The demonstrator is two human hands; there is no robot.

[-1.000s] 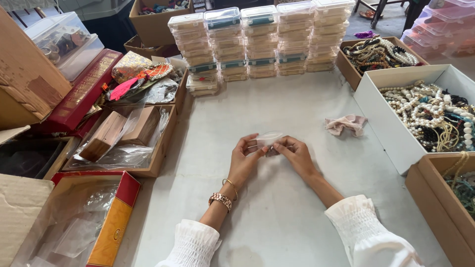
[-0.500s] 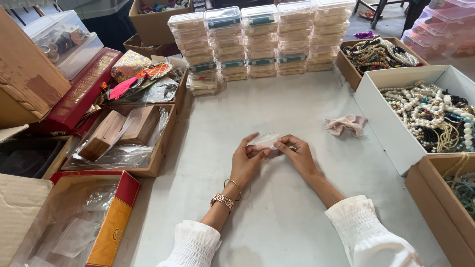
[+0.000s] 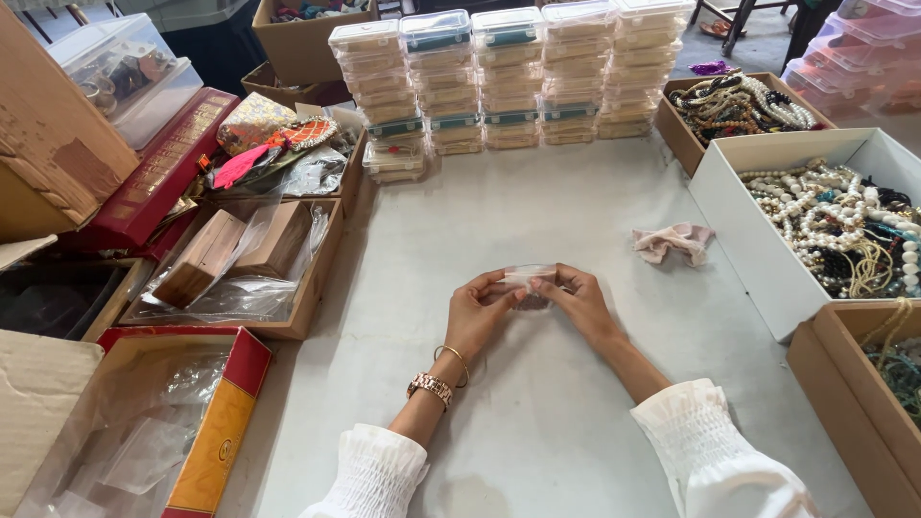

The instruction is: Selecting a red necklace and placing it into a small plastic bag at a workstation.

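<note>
Both hands meet in the middle of the counter [image 3: 537, 422], pinching a small clear plastic pouch [image 3: 528, 280] between them. The left hand [image 3: 477, 315] grips its left end with thumb and fingers closed on it, and the right hand [image 3: 578, 303] does the same on the right end. The pouch sits just above the counter (can't tell what's inside, too small). The left wrist wears a watch [image 3: 429, 387] and a thin bangle [image 3: 453, 354].

A crumpled pink cloth [image 3: 673, 241] lies near the right hand, just beside a white box [image 3: 729, 216] full of pearl necklaces [image 3: 833, 225]. Stacks of small clear plastic boxes [image 3: 508, 82] line the far edge. On the left are cardboard trays, one holding wooden blocks [image 3: 206, 257] under plastic wrap, and a red box [image 3: 225, 417] sits nearest the left elbow.
</note>
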